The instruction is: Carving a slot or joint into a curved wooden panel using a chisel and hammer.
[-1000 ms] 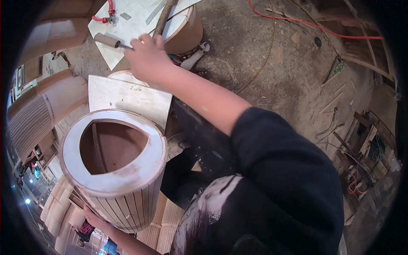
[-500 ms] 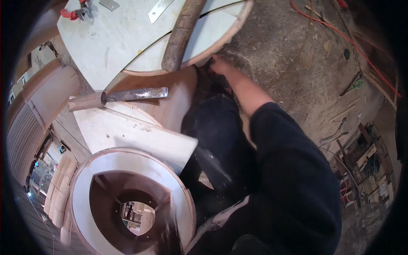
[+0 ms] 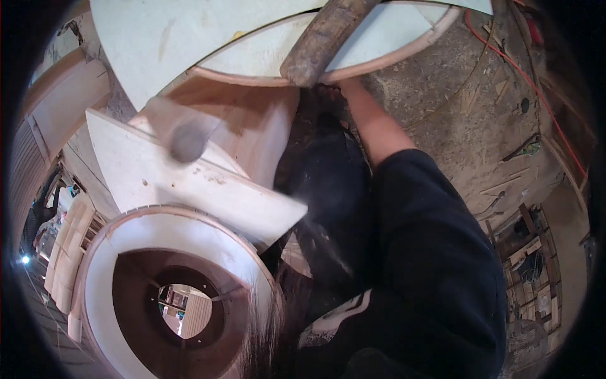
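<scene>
My right hand [image 3: 334, 90] reaches under the far rim of a curved wooden shell [image 3: 252, 120] with a white top. Its fingers look curled, but the rim and shadow hide most of them and whatever they grip. My left hand is out of sight. A thick rounded wooden club [image 3: 322, 47] lies across the white top, its blunt end over the rim. A blurred tool [image 3: 189, 139], pale with a dark grey end, hangs over a white board [image 3: 183, 177]; no hand shows on it. My dark-clothed leg [image 3: 334, 189] is beside the shell.
A round open wooden drum [image 3: 101, 290] with a white inner ring stands at near left. Stacked curved wooden pieces [image 3: 66, 259] lie beyond it. A red cord [image 3: 540, 88] runs along the floor at right, near wood scraps [image 3: 543, 271].
The wooden-handled, flat-bladed tool lying at rest on the board is now blurred and turned. The view has shifted, with the white-topped shell and club farther right. My right hand is more hidden under the rim.
</scene>
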Demonstrator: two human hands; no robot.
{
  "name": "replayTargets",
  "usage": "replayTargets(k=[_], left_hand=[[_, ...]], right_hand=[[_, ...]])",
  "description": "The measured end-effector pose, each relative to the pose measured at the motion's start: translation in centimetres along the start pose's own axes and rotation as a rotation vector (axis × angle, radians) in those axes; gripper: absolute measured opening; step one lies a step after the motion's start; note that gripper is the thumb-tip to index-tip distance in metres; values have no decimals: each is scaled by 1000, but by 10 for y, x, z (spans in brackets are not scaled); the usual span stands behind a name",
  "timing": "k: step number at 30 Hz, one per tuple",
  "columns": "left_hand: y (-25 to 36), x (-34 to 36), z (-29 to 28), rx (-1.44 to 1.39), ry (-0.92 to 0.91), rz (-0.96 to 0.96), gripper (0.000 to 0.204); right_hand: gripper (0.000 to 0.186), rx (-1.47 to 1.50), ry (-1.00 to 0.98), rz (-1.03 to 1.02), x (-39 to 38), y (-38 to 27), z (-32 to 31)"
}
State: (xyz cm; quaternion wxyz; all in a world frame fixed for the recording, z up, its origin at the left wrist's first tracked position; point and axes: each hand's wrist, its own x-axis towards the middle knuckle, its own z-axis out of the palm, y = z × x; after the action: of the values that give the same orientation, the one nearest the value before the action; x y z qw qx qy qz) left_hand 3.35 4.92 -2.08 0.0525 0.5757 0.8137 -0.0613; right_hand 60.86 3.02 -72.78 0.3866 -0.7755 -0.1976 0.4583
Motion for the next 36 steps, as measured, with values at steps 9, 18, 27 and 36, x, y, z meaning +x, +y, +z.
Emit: replayTargets(k=[9,18,27,36], left_hand=[[-39,-61,-11,-130,129,67,52],[-11,-78,-14,-483,111,133,35],[16,-112,10,-700,242,10,29],[26,-140,15,-623,349,19,27]], right_hand=[[109,595,186,-35,-129,-167,-138],[53,613,-90,-909,-182,-448,-141],[56,9,259,-880,-57,-512,-28],[96,70,-73,-869,-219,-461,80]])
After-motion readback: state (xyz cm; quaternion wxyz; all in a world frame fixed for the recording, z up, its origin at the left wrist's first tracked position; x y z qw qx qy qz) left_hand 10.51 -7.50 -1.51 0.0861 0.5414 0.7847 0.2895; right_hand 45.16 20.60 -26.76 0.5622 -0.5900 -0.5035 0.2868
